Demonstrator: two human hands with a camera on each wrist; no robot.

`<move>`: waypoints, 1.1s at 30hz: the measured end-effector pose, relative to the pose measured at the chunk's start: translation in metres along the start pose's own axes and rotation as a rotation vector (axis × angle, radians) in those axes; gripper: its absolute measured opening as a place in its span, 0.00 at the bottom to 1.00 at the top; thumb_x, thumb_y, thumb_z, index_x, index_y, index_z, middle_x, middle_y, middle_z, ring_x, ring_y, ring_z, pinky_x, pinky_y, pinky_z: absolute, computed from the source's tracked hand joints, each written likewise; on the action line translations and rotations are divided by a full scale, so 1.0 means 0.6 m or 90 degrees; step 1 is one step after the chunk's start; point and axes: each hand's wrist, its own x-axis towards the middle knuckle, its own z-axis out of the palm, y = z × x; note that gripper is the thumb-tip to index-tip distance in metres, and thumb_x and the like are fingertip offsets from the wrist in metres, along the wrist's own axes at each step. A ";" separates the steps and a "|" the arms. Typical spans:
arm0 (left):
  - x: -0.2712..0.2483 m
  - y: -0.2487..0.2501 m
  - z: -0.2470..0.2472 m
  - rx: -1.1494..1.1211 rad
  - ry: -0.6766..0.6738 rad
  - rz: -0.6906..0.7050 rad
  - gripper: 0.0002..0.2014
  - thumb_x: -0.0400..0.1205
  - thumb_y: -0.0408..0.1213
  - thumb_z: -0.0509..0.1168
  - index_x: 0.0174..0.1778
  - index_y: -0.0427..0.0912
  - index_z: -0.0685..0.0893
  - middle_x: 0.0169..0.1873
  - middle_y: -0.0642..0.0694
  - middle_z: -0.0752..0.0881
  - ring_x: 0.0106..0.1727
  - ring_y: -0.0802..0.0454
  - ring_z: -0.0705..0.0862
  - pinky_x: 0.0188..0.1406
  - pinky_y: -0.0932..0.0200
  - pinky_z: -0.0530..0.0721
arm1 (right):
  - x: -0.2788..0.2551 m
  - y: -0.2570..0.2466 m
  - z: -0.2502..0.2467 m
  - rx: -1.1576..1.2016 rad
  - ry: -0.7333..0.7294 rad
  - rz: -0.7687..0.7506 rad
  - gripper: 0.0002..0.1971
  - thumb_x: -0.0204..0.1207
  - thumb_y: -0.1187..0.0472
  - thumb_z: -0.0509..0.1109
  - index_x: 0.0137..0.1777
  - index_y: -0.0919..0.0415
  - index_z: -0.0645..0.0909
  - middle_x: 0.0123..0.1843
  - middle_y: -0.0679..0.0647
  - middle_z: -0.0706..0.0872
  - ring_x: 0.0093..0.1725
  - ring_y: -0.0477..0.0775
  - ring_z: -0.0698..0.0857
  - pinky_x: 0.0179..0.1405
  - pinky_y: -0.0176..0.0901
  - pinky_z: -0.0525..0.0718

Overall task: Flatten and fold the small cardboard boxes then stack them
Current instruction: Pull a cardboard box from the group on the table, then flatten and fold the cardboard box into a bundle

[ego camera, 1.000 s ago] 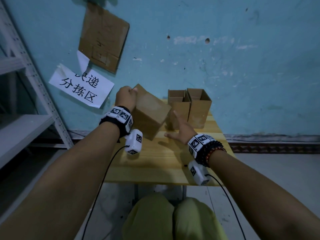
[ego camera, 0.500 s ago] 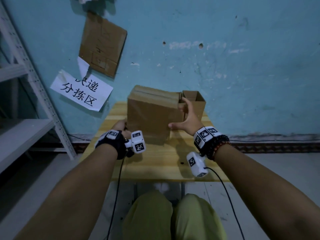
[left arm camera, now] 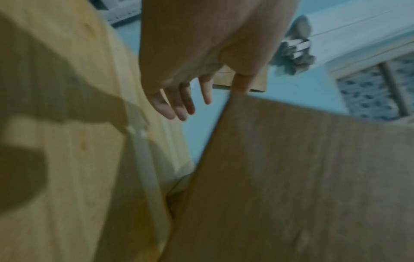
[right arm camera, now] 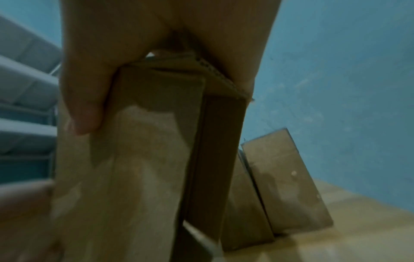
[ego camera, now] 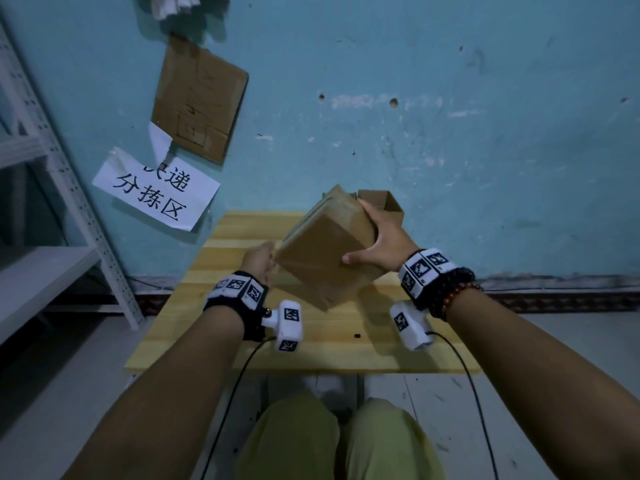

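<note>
A closed brown cardboard box (ego camera: 322, 258) hangs tilted above the wooden table (ego camera: 332, 344). My right hand (ego camera: 381, 244) grips its right end, thumb on the near face and fingers round the far side; the right wrist view shows that thumb pressed on the box (right arm camera: 139, 177). My left hand (ego camera: 258, 263) is at the box's lower left edge. In the left wrist view its fingers (left arm camera: 186, 104) are straight and spread, one fingertip touching the box's edge (left arm camera: 302, 177). Behind, an open-topped small box (ego camera: 384, 202) stands by the wall, partly hidden; two boxes (right arm camera: 286, 186) show there in the right wrist view.
A blue wall backs the table, with a cardboard sheet (ego camera: 199, 98) and a paper sign (ego camera: 156, 192) stuck to it. A metal shelf unit (ego camera: 45, 271) stands to the left. My knees are below the table's front edge.
The box has been lifted off the table and turned from square-on to tilted. My left hand moved from its bottom left corner up to the left edge; the right hand shifted further round the right end.
</note>
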 end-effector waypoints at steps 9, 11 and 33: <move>-0.061 0.055 0.034 0.469 -0.310 0.422 0.36 0.76 0.42 0.70 0.79 0.51 0.61 0.78 0.43 0.59 0.79 0.47 0.61 0.78 0.48 0.64 | -0.009 -0.045 -0.005 -0.244 -0.161 -0.076 0.56 0.55 0.51 0.85 0.81 0.56 0.56 0.73 0.58 0.74 0.70 0.58 0.75 0.68 0.49 0.75; -0.058 0.044 0.039 0.548 -0.290 0.425 0.36 0.74 0.44 0.73 0.77 0.50 0.65 0.75 0.44 0.62 0.78 0.47 0.62 0.78 0.50 0.63 | -0.012 -0.045 -0.003 -0.258 -0.180 -0.078 0.54 0.55 0.51 0.85 0.80 0.55 0.59 0.70 0.57 0.78 0.67 0.58 0.78 0.66 0.49 0.78; -0.031 0.013 0.086 0.709 -0.219 0.563 0.14 0.81 0.37 0.64 0.61 0.41 0.85 0.59 0.43 0.84 0.60 0.47 0.80 0.63 0.54 0.76 | 0.002 0.017 0.015 -0.394 -0.187 0.007 0.51 0.62 0.41 0.77 0.82 0.52 0.55 0.78 0.56 0.70 0.78 0.56 0.66 0.80 0.60 0.45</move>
